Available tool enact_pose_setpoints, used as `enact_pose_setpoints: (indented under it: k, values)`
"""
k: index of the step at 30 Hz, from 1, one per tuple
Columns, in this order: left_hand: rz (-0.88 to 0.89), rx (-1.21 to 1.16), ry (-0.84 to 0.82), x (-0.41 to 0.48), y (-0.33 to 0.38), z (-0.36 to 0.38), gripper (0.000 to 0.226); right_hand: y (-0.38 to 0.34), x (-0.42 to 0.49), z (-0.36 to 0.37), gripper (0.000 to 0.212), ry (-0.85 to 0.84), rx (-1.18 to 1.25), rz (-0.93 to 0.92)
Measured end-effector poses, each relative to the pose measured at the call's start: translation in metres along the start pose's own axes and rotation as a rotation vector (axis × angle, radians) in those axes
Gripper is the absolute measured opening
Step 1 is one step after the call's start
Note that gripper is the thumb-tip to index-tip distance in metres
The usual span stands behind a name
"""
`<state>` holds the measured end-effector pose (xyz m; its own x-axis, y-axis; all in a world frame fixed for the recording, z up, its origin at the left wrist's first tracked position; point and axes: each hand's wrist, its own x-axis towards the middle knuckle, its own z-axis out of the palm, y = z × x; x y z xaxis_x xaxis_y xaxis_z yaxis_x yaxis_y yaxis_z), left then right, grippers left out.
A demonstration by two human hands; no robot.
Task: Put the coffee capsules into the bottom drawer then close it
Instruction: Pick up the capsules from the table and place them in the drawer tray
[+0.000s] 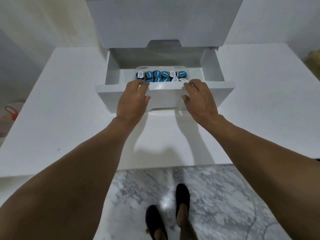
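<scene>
Head view. Bottom drawer [165,96] pulled out from a white drawer unit [162,23] standing on a white counter [69,118]. Coffee capsules [161,76] lie packed in rows in the drawer's middle compartment, mostly blue lids, a few white; the side compartments look bare. No capsule seen on the counter or in either hand, so the loading looks finished and closing is the step in hand.

Left hand [132,99] and right hand [199,99] rest on the drawer's front panel, one to each side of the centre — likely placed evenly so the drawer slides in straight rather than skewing. Both arms reach forward, nearly straight, palms down. Fingers of each hand loosely spread, tips curled over the top front edge, just beside the nearest capsules; thumbs [147,97] lie against the front face. Nothing pinched. Whether the hands press or only rest cannot be told.

Below: marble floor [225,196], two dark shoes [182,196].
</scene>
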<state>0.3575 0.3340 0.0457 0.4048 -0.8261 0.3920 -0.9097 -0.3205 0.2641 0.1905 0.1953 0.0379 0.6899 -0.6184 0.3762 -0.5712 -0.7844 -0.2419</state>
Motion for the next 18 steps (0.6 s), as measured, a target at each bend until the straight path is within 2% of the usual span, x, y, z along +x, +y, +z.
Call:
enact_pose_setpoints:
  k: [6,9,12,18]
  values:
    - [0.04,-0.008,0.074,0.006,-0.013,0.012,0.029,0.011,0.012,0.013,0.031,0.073,-0.023,-0.044]
    - [0.059,0.003,0.099,0.012,-0.016,0.017,0.014,0.013,0.017,0.018,0.016,0.115,-0.049,-0.066]
    - [0.072,0.011,0.119,0.014,-0.018,0.023,0.012,0.015,0.02,0.024,0.007,0.163,-0.053,-0.101]
    - [0.062,0.012,0.155,0.016,-0.019,0.027,0.016,0.018,0.019,0.034,0.021,0.207,-0.08,-0.112]
